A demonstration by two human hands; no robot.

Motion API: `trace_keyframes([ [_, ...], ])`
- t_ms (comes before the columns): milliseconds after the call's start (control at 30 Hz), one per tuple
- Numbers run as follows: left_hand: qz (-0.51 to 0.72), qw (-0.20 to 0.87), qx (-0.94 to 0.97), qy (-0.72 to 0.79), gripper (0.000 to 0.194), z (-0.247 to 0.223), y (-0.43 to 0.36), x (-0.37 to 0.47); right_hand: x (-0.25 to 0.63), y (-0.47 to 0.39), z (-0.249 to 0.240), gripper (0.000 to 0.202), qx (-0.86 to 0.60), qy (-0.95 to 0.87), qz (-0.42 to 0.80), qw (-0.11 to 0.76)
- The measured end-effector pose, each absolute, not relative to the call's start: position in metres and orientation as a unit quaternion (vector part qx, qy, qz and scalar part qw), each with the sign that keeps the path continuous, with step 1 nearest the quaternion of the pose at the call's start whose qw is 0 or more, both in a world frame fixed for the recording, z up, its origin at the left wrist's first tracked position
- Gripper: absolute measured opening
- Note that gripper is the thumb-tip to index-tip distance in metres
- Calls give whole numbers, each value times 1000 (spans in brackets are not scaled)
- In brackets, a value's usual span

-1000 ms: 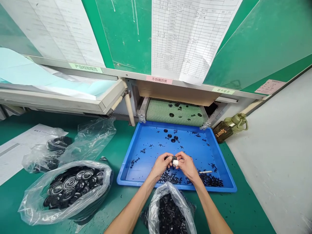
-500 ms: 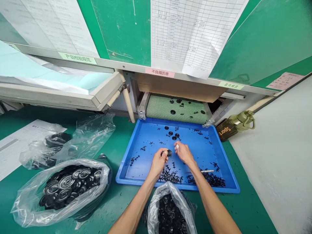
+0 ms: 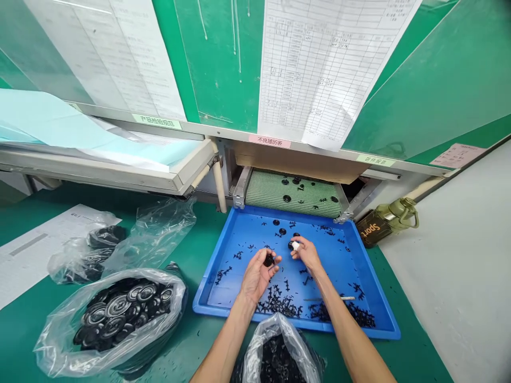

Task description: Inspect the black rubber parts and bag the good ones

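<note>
Over the blue tray [image 3: 233, 234], my left hand [image 3: 255, 276] grips a black part [image 3: 269, 260], probably light and stiff, best pinched by its edge; farther off, the fingertips of my right hand [image 3: 307, 252] meet a glossy, perhaps slippery black disc [image 3: 290, 245], whether gripped I cannot tell.

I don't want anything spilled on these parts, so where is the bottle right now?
In the head view, the bottle is on the right, just outside the tray's far right corner, by the white wall.
</note>
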State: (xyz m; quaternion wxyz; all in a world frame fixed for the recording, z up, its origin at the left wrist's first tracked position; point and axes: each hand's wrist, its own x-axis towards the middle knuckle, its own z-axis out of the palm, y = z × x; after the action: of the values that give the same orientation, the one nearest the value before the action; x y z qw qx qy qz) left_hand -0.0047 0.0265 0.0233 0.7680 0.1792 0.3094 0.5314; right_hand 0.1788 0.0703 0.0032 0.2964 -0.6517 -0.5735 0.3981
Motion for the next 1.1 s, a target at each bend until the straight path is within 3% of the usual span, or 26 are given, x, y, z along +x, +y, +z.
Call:
trace_keyframes([
  [200,467,763,238,378,32,16,24,2,152,26,12,39,-579,-555,471,367],
  [400,452,746,292,393,38,16,21,8,135,10,24,31,-574,-589,418,386],
  [667,457,756,262,389,33,15,24,7,137,19,19,34,-617,-623,366,311],
  [933,485,780,142,369,26,17,32,-4,196,97,14,29,-729,-577,274,247],
  [1100,499,786,92,354,19,19,33,-9,203,130,1,31,-730,-555,319,239],
])
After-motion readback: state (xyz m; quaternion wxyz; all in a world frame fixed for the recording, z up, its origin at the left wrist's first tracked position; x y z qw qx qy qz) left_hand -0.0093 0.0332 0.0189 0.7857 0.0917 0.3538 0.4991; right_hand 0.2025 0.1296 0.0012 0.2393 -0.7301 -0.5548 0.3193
